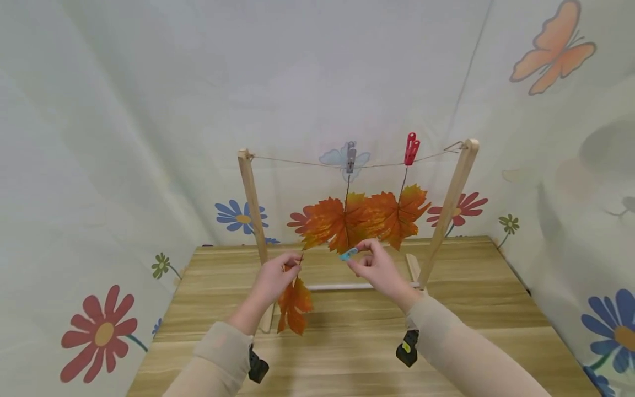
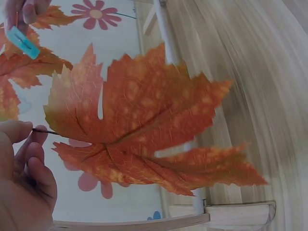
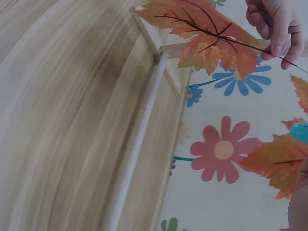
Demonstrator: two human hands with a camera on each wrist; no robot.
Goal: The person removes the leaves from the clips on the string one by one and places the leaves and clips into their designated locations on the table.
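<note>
My left hand (image 1: 279, 274) pinches the thin stem of an orange maple leaf (image 1: 295, 306), which dangles below the fingers; the left wrist view shows this leaf (image 2: 139, 120) broadside. Between thumb and fingertips my right hand (image 1: 373, 266) holds a light blue clothespin (image 1: 349, 254). Behind the hands a string (image 1: 297, 161) runs between two wooden posts. A grey clothespin (image 1: 350, 157) on it grips the stem of one maple leaf (image 1: 332, 220), and a red clothespin (image 1: 411, 150) grips another leaf (image 1: 401, 215). The two hung leaves overlap.
The wooden frame has a left post (image 1: 254, 207), a right post (image 1: 448, 212) and a pale crossbar (image 1: 339, 286) low between them. It stands on a wood-grain table (image 1: 342, 342). A backdrop (image 1: 198, 110) printed with flowers and butterflies rises behind and at both sides.
</note>
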